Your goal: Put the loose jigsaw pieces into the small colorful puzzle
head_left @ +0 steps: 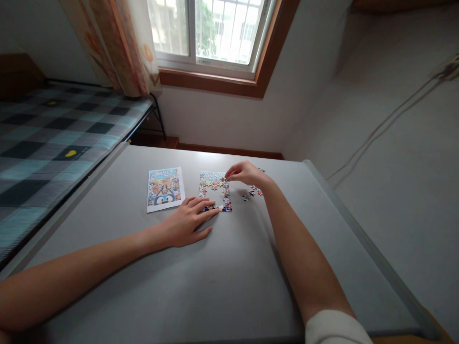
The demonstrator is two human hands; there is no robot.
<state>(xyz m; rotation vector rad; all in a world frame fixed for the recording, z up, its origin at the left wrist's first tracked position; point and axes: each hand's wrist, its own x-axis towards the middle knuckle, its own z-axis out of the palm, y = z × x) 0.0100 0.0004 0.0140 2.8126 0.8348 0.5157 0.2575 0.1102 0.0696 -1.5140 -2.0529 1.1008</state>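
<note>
A partly assembled jigsaw puzzle [211, 177] lies on the grey table, its frame and upper rows joined around a bare gap in the middle. My left hand [191, 220] rests flat with fingers spread, the fingertips on the puzzle's lower left edge. Over the upper right edge, my right hand [245, 173] pinches a small puzzle piece [224, 179] between thumb and fingers. Loose puzzle pieces [252, 190] are scattered right of the puzzle, some partly hidden behind my right wrist. The printed reference picture [165, 187] lies left of the puzzle.
The grey table [215, 286] has raised edges along both sides. A bed with a checked cover [71, 124] stands at the left. Beyond the table are a window [222, 33] and a patterned curtain [114, 48]. A cable [380, 124] runs along the right wall.
</note>
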